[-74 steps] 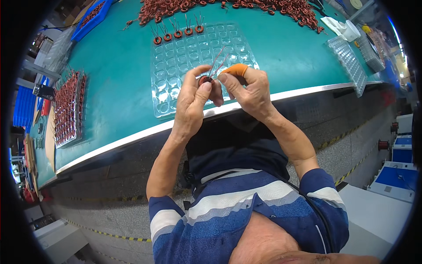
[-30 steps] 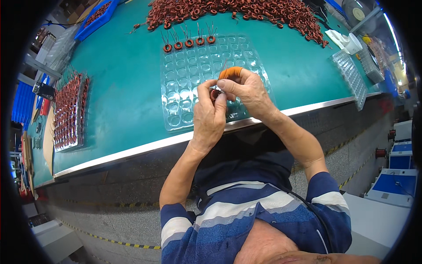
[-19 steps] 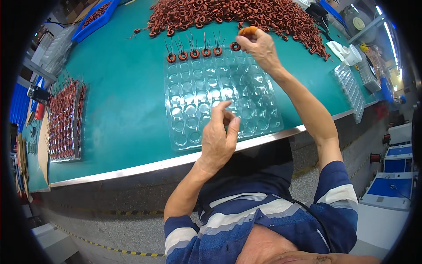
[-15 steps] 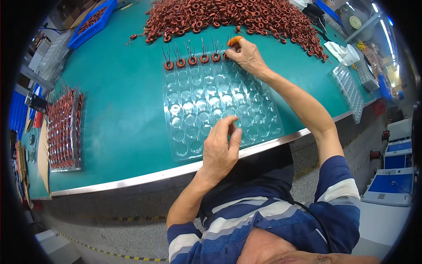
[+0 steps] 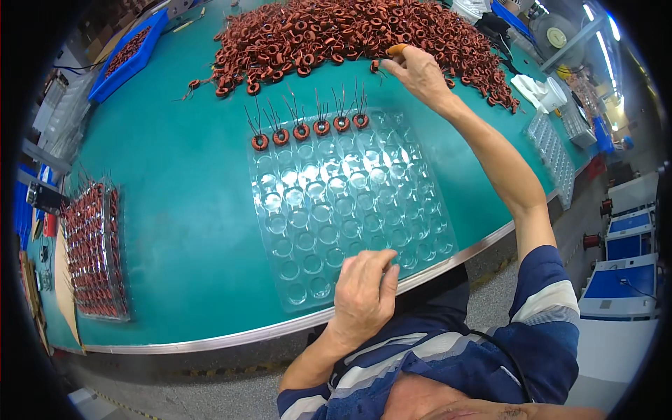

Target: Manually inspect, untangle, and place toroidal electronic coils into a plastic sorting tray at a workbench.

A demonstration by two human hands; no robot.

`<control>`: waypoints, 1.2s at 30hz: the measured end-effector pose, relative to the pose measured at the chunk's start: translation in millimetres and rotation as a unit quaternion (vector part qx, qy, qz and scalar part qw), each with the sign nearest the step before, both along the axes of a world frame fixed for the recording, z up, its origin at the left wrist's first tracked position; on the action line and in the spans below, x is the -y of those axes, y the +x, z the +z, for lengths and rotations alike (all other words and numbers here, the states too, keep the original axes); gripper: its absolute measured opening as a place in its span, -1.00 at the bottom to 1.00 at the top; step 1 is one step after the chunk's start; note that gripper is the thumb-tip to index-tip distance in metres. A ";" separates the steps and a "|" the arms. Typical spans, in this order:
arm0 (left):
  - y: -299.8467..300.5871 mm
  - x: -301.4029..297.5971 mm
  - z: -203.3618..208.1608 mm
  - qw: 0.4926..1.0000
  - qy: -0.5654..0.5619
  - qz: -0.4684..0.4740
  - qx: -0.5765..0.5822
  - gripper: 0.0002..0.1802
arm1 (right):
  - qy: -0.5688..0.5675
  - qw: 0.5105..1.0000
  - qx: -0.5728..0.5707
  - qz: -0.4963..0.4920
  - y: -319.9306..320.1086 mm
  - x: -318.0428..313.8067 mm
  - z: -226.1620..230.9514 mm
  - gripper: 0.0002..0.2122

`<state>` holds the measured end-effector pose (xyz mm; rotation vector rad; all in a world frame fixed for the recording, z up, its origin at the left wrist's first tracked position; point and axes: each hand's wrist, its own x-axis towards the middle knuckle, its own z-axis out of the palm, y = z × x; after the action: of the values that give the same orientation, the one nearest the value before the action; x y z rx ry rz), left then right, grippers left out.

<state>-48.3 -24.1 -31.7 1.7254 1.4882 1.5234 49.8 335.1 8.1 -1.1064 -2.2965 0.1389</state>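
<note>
A clear plastic tray (image 5: 297, 268) with rows of round pockets lies on the table before me. Several copper-wound ring coils (image 5: 301, 132) sit along its far row from the left, wire leads pointing away. My right hand (image 5: 423, 75), an orange cover on its index fingertip, is at the near edge of a big coil heap. Its thumb and index finger are parted beside a loose coil (image 5: 376, 66), and I see nothing gripped. Over the tray's near edge, my left hand (image 5: 365, 292) hangs with loosely bent fingers, the thumb apart, holding nothing.
The heap of ring coils (image 5: 315, 35) spreads across the far side of the green table (image 5: 182, 210). Stacked filled trays (image 5: 94, 252) stand at left. A blue bin (image 5: 129, 56) is far left; another clear tray (image 5: 551, 154) and a white cup (image 5: 553, 94) are right.
My right hand has let go of the coil at the end of the tray's far row and moved away to the heap. The view has shifted, so the tray appears lower.
</note>
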 end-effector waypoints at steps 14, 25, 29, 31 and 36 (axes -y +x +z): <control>5.8 3.6 -5.9 0.997 -0.041 0.047 0.050 -0.78 | -0.109 0.992 -0.006 0.067 43.8 37.6 13.4 -0.76; 26.5 -4.8 -10.1 0.963 -0.005 -0.142 0.231 -0.54 | -0.274 0.926 -0.040 0.257 91.1 254.4 56.2 -0.80; 38.0 10.9 -4.2 0.934 0.014 -0.192 0.301 -0.69 | -0.452 0.839 -0.225 0.200 105.0 276.2 36.9 -0.77; 42.5 15.8 2.8 0.927 0.007 -0.200 0.317 -0.72 | -0.462 0.836 -0.220 0.198 108.4 280.8 27.6 -0.76; 48.5 18.6 21.5 0.958 -0.010 -0.164 0.236 -0.68 | -0.403 0.845 -0.274 0.220 113.4 280.7 19.7 -0.75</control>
<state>0.3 -42.7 -10.1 1.3789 0.9239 1.5837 163.2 54.4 27.9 -0.7000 -1.9046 1.5062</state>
